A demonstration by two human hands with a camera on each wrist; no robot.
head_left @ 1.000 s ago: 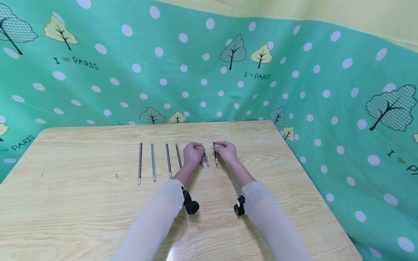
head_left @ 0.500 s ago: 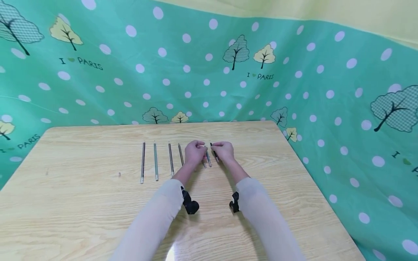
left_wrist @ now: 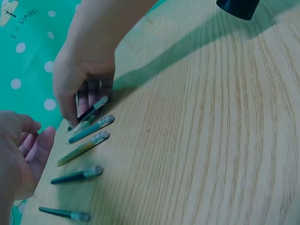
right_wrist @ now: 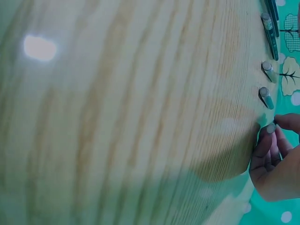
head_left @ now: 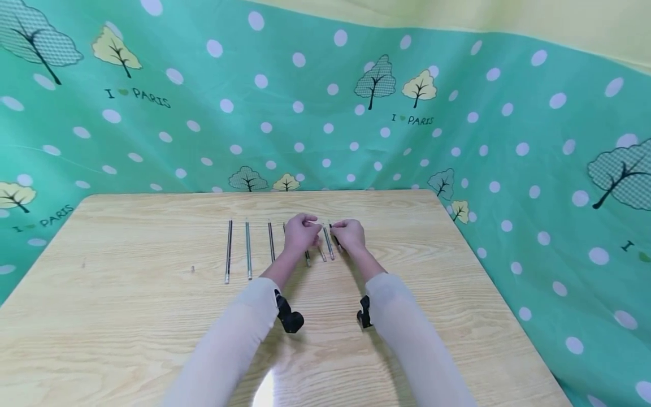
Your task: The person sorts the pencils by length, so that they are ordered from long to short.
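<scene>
Pencils lie in a spaced row on the wooden table, eraser ends toward me. At the row's right end my right hand (head_left: 350,234) pinches a dark pencil (left_wrist: 96,107), which tilts slightly. Just left of it lies a teal pencil (head_left: 329,243), then a yellowish pencil (left_wrist: 83,149) and a dark green pencil (left_wrist: 77,175). My left hand (head_left: 301,234) hovers over the far ends of these, fingers loosely bent with nothing between them, as the left wrist view shows. In the head view it hides parts of the pencils beneath.
Further left lie a dark pencil (head_left: 228,251), a blue-green pencil (head_left: 248,250) and another dark pencil (head_left: 271,240). A small grey bit (head_left: 192,269) sits on the table (head_left: 127,316). A green dotted curtain (head_left: 305,130) hangs behind the table's back edge and along its right side.
My right hand has brought its dark pencil left, close beside the teal pencil. My left hand has drawn off slightly left, away from the teal pencil. The head view has shifted a little.
</scene>
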